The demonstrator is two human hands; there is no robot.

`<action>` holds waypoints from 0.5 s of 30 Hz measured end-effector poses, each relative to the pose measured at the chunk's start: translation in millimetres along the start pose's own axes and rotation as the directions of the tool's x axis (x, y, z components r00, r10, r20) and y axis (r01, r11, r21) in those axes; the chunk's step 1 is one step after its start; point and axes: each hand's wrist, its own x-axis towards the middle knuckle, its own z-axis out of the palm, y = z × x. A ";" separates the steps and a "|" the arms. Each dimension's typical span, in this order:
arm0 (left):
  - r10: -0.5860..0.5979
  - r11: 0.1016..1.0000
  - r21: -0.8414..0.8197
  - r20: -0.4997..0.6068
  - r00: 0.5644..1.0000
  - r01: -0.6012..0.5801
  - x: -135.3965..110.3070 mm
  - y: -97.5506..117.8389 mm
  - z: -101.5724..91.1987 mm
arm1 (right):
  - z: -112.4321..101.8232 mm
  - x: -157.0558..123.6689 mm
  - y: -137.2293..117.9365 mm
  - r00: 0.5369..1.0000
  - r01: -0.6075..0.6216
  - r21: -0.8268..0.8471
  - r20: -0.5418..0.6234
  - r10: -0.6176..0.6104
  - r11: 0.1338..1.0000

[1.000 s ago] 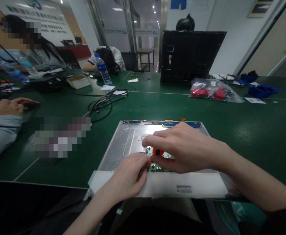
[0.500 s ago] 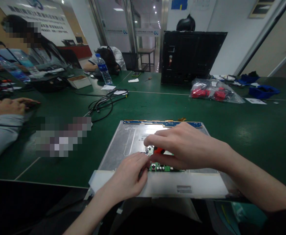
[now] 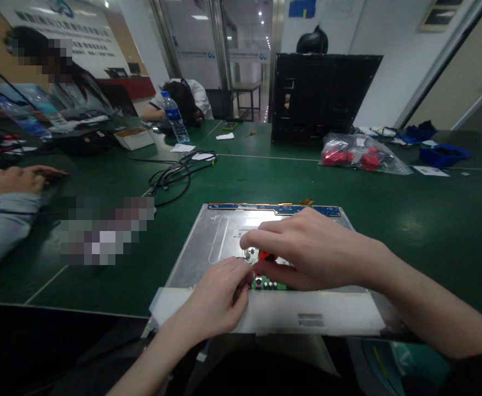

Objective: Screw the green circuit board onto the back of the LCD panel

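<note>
A silver metal display panel (image 3: pixel 216 242) lies back-up on the green table (image 3: pixel 409 220), with a blue circuit strip (image 3: pixel 273 208) along its far edge and a white frame edge (image 3: pixel 306 313) nearest me. My right hand (image 3: pixel 310 250) rests curled over a small green circuit board (image 3: pixel 267 284) on the panel, fingers pinched around a small red part (image 3: pixel 264 256). Just left of the board, my left hand (image 3: pixel 216 300) is closed, with its fingertips pressed together at the board's edge; what they hold is hidden.
A black panel (image 3: pixel 323 96) stands upright at the back. A clear bag of red parts (image 3: pixel 358 157) lies to the right, blue items (image 3: pixel 442 151) beyond it. Black cables (image 3: pixel 175 173) and a water bottle (image 3: pixel 175 118) sit to the left. Another person's hand (image 3: pixel 12 180) rests far left.
My right hand's fingers shifted slightly over the small board, lifting a little and settling back down. My left hand stayed in place.
</note>
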 end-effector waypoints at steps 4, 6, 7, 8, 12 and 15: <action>0.006 1.000 -0.004 -0.007 1.000 -0.006 -0.2 -0.9 0.7 | -0.2 -1.5 -1.1 1.000 0.000 0.020 0.001 0.000 1.000; 0.006 1.000 -0.002 -0.012 1.000 -0.006 -0.2 -1.0 0.9 | -0.4 -1.7 -1.0 1.000 0.001 0.021 -0.002 -0.001 1.000; 0.006 1.000 0.000 -0.013 1.000 -0.006 -0.3 -1.1 1.1 | -0.5 -1.6 -0.8 1.000 0.001 0.020 0.000 -0.001 1.000; 0.006 1.000 0.005 -0.014 1.000 -0.006 -0.4 -1.3 1.3 | -0.5 -1.3 -0.4 1.000 0.000 0.017 0.003 0.000 1.000; 0.005 1.000 0.028 -0.007 1.000 -0.005 -0.7 -2.4 2.1 | -0.7 0.5 0.6 1.000 -0.009 -0.010 0.022 0.009 1.000; 0.010 1.000 0.020 -0.009 1.000 -0.010 -0.7 -2.8 1.9 | -0.5 0.8 0.2 1.000 -0.017 -0.006 0.024 0.017 1.000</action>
